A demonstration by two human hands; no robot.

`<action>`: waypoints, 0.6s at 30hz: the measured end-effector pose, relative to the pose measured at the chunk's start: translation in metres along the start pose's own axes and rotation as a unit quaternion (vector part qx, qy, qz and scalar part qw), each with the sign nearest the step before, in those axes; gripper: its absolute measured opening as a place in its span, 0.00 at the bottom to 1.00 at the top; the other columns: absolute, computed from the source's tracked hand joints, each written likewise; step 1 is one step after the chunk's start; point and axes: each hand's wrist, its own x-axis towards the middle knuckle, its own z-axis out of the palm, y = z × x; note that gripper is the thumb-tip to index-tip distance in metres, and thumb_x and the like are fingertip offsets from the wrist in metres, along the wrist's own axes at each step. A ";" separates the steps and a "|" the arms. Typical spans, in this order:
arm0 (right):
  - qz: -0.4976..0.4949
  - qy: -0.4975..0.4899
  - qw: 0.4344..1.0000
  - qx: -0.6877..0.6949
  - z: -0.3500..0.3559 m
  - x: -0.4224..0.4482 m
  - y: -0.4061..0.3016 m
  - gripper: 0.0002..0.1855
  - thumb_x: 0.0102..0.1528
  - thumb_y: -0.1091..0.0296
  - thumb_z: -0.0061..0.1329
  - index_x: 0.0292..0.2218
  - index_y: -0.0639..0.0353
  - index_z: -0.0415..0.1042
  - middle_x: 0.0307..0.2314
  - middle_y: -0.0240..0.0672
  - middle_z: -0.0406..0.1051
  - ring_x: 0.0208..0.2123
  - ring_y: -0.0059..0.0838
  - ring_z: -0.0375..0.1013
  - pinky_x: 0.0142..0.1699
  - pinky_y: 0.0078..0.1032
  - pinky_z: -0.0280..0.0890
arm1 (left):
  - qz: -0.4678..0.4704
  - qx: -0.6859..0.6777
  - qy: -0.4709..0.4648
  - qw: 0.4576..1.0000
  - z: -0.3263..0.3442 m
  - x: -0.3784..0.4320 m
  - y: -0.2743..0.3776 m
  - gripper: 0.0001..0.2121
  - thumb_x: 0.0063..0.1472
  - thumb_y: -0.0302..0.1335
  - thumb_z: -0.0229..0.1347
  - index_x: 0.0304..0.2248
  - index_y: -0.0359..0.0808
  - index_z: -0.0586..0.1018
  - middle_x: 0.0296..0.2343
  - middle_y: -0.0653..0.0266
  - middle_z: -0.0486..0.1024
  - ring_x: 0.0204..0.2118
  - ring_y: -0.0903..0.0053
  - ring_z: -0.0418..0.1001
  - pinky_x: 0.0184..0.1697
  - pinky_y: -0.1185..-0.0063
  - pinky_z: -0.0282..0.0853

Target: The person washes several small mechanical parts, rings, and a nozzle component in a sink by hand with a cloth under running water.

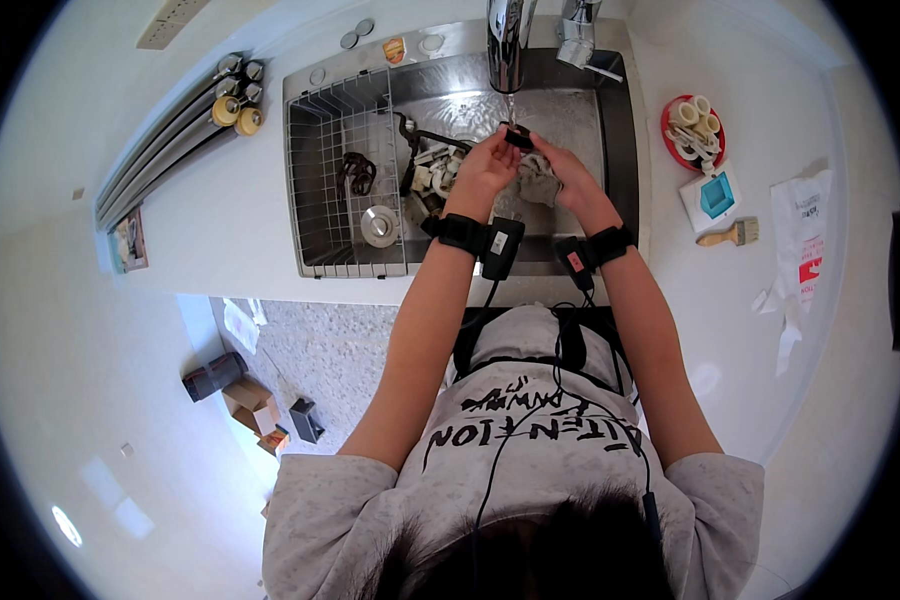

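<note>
My left hand (490, 166) and my right hand (568, 174) meet under the chrome faucet (508, 45), both gripping a small black piece (518, 139) between the fingertips. A thin stream of water falls from the spout just above it. Beneath my right hand lies a wet greyish cloth (538, 180) in the stainless steel sink (570, 105). Left of my left hand, a pile of white and beige parts (435, 174) sits in the basin, with a black strap-like piece (412, 135) beside it. The exact kind of the held piece is unclear.
A wire rack (345, 247) spans the sink's left side, near a dark coiled item (357, 174) and a round metal strainer (380, 226). On the right counter are a red bowl (666, 135) of pale parts, a white-and-blue box (712, 196), a wooden-handled brush (729, 233) and a torn plastic bag (802, 232). Metal tubes (172, 139) lie left.
</note>
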 end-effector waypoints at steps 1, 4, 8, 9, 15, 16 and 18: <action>-0.008 -0.008 1.000 -0.018 0.006 -0.009 -0.004 0.21 0.46 0.49 0.47 0.31 0.60 0.70 0.25 0.29 0.68 0.26 0.21 0.65 0.32 0.17 0.57 | -0.001 0.002 0.008 1.000 0.001 0.000 0.001 0.05 0.51 0.26 0.53 0.28 0.37 0.70 0.24 0.71 0.69 0.30 0.80 0.66 0.35 0.83 0.61; -0.081 0.044 0.978 -0.188 0.018 -0.015 -0.004 0.20 0.47 0.50 0.46 0.28 0.62 0.70 0.23 0.29 0.66 0.24 0.19 0.63 0.30 0.16 0.56 | 0.008 0.010 0.034 0.999 0.007 -0.001 0.000 0.05 0.50 0.27 0.53 0.27 0.38 0.70 0.24 0.71 0.69 0.30 0.80 0.66 0.34 0.83 0.62; -0.125 0.038 0.952 -0.276 0.016 -0.013 -0.001 0.17 0.51 0.55 0.41 0.25 0.62 0.69 0.19 0.26 0.63 0.22 0.17 0.58 0.29 0.16 0.54 | -0.008 0.000 0.053 0.999 0.008 -0.003 0.009 0.05 0.49 0.27 0.54 0.26 0.38 0.70 0.23 0.71 0.69 0.28 0.80 0.66 0.32 0.83 0.63; -0.142 0.018 0.964 -0.226 0.012 -0.010 0.004 0.16 0.51 0.56 0.40 0.25 0.62 0.69 0.19 0.26 0.62 0.22 0.16 0.58 0.29 0.15 0.54 | -0.015 -0.006 0.051 0.999 0.005 -0.004 0.012 0.05 0.49 0.26 0.54 0.26 0.39 0.70 0.22 0.72 0.68 0.28 0.80 0.66 0.32 0.83 0.63; -0.145 -0.030 0.974 -0.174 -0.008 -0.005 0.008 0.13 0.53 0.64 0.35 0.26 0.61 0.68 0.22 0.26 0.64 0.27 0.16 0.59 0.34 0.14 0.54 | -0.033 -0.008 0.074 0.997 0.000 -0.004 0.012 0.04 0.49 0.28 0.54 0.26 0.41 0.71 0.22 0.73 0.68 0.28 0.81 0.65 0.32 0.82 0.62; -0.150 -0.023 0.968 -0.201 -0.005 -0.007 0.007 0.12 0.53 0.64 0.35 0.27 0.61 0.68 0.24 0.27 0.64 0.28 0.16 0.60 0.35 0.14 0.55 | -0.027 -0.004 0.070 0.997 -0.002 -0.002 0.010 0.05 0.49 0.29 0.54 0.26 0.42 0.71 0.22 0.73 0.68 0.29 0.81 0.65 0.33 0.82 0.61; -0.145 -0.013 0.962 -0.231 -0.005 -0.009 0.006 0.11 0.53 0.64 0.37 0.28 0.60 0.67 0.25 0.27 0.64 0.30 0.15 0.61 0.37 0.14 0.55 | -0.023 0.018 0.061 0.998 -0.003 0.001 0.008 0.05 0.50 0.31 0.54 0.26 0.42 0.71 0.24 0.73 0.69 0.31 0.80 0.65 0.35 0.80 0.60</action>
